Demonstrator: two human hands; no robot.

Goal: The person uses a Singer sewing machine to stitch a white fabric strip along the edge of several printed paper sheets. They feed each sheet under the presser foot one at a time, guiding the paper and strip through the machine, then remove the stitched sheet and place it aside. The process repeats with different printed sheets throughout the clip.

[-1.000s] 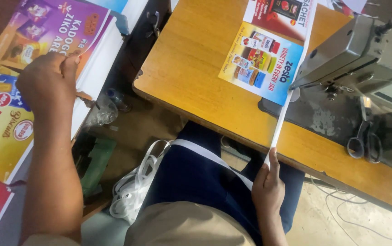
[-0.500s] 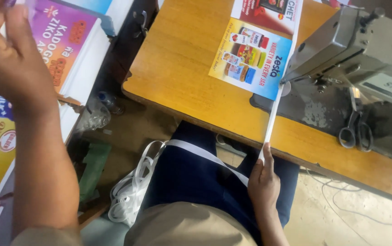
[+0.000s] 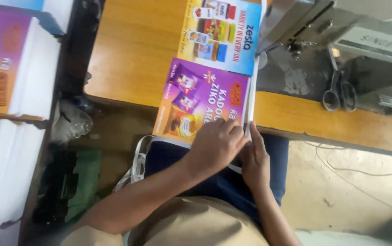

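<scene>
Several stacks of printed sheets point(image 3: 9, 68) stood at the far left, purple and orange on top with white edges, cut off by the frame. Just right of them, a clear plastic bag point(image 3: 70, 120) and something green point(image 3: 75, 182) lay in the dark gap beside the wooden table point(image 3: 132, 50). On the table lay a blue printed sheet point(image 3: 230, 36), and below it a purple printed sheet point(image 3: 200, 102) hung over the near edge. The left hand point(image 3: 214, 146) pressed flat on the purple sheet's lower right corner, fingers spread, not closed round anything. The right hand point(image 3: 256, 159) touched a white strip point(image 3: 252, 98) along the sheet's right edge; its grip was hidden behind the left hand. Farther right stood a grey sewing machine point(image 3: 342, 41) with scissors point(image 3: 339, 93) on its bed, its top cut off
</scene>
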